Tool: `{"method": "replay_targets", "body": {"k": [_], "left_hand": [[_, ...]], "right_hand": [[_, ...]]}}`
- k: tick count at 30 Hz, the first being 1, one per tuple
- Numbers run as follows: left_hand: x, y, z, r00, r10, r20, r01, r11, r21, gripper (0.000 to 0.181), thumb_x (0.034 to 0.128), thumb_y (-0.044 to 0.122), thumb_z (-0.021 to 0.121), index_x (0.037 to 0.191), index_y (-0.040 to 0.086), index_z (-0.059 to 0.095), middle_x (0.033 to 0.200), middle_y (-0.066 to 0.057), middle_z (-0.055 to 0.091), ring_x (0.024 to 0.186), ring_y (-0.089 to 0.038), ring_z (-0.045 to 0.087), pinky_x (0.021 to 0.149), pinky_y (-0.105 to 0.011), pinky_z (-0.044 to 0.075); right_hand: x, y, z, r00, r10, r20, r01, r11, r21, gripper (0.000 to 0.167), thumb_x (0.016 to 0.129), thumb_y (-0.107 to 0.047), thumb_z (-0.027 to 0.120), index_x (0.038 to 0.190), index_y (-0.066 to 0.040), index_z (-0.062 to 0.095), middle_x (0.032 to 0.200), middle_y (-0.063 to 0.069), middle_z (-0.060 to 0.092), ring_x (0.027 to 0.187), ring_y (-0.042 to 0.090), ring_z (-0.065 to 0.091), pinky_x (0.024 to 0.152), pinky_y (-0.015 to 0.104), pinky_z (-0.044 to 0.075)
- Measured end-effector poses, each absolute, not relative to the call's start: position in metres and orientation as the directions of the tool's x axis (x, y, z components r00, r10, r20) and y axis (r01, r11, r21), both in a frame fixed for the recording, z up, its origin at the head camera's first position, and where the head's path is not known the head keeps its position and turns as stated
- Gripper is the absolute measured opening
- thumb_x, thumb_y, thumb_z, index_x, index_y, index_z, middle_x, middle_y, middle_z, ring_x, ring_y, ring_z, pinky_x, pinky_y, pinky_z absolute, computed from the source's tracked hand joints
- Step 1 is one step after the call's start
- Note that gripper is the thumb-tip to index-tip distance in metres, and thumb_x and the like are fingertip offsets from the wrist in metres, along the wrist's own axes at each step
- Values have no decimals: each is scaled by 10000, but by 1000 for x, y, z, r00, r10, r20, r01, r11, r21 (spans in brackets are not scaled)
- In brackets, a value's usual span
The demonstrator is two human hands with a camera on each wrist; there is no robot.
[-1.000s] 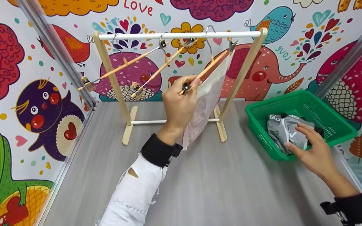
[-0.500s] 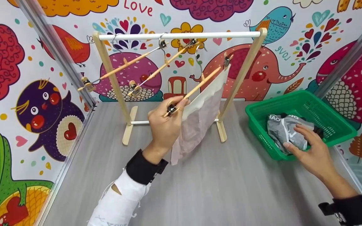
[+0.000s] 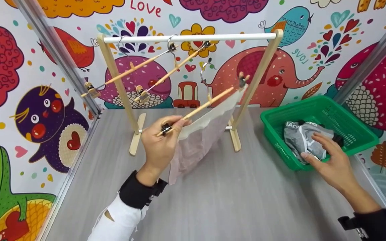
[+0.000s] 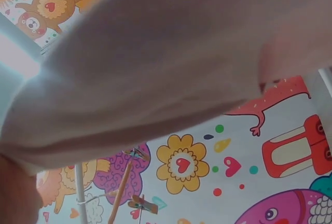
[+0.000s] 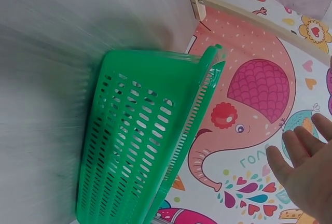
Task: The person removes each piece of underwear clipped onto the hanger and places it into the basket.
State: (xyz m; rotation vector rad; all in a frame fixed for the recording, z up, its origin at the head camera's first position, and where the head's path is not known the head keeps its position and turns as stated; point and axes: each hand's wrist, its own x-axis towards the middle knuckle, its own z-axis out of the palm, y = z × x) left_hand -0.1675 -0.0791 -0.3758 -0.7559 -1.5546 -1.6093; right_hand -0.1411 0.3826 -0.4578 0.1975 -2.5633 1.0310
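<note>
My left hand (image 3: 159,144) grips the near end of a wooden clip hanger (image 3: 209,103), around its black metal clip. From the hanger hangs a pale pink cloth garment (image 3: 199,144) with a cream upper band, held at the far end by another clip. The hanger's metal hook (image 3: 203,72) is off the bar, below it. In the left wrist view a blurred pinkish surface covers much of the picture. My right hand (image 3: 335,165), fingers spread, hovers by the near rim of the green basket (image 3: 280,152), beside grey underwear (image 3: 305,139) with a lettered waistband lying in it.
A small wooden drying rack (image 3: 256,80) with a white top bar (image 3: 193,38) stands at the back. Two more clip hangers hang on its left part, a nearer one (image 3: 161,80) and a left one (image 3: 131,70). Patterned walls and metal posts (image 3: 59,60) border the grey table (image 3: 246,201).
My left hand has drawn the hanger and pink garment down and left; its hook has come off the white bar. My right hand has stayed almost still.
</note>
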Motion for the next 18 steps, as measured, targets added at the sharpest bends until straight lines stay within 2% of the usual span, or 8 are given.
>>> {"method": "replay_targets", "body": {"k": [2,3,9,12,18], "left_hand": [[-164,-83,-377,-574,-105,812,818,-19,575,123,889,-183,707,1009,-156,706,896,-252,756,854,-227,787,760,-377,630],[-162,-85,-377,-590,-99,802,807,-39,589,106,904,-160,707,1010,-158,706,897,-255,755,855,-230,788,764,-385,630],[-154,-94,-382,-661,-57,748,747,-145,649,126,958,-65,705,1004,-181,688,904,-257,751,840,-271,789,771,-415,631],[-153,-96,-385,-684,-23,729,719,-185,669,138,960,-77,694,1010,-203,669,907,-266,747,832,-278,788,778,-432,628],[-151,-97,-394,-695,24,719,694,-240,679,108,927,-176,657,1003,-248,633,914,-293,735,817,-276,788,756,-454,628]], "right_hand": [[-141,381,-456,-921,8,389,-263,723,-639,646,890,-109,851,1473,-51,579,1521,191,521,1256,373,506,937,57,303],[-140,380,-456,-920,9,391,-263,725,-637,644,887,-107,853,1470,-58,584,1518,184,526,1254,323,514,930,58,306],[-138,373,-450,-917,3,398,-279,710,-647,633,887,-96,850,1467,-90,596,1515,139,543,1210,-95,419,931,64,320],[-137,369,-447,-914,-4,407,-295,694,-656,625,892,-80,841,1467,-90,596,1512,139,544,1222,-128,403,947,62,326],[-135,362,-445,-891,-27,453,-356,660,-662,626,865,5,832,1447,-52,608,1489,97,560,1279,-97,425,996,55,333]]}}
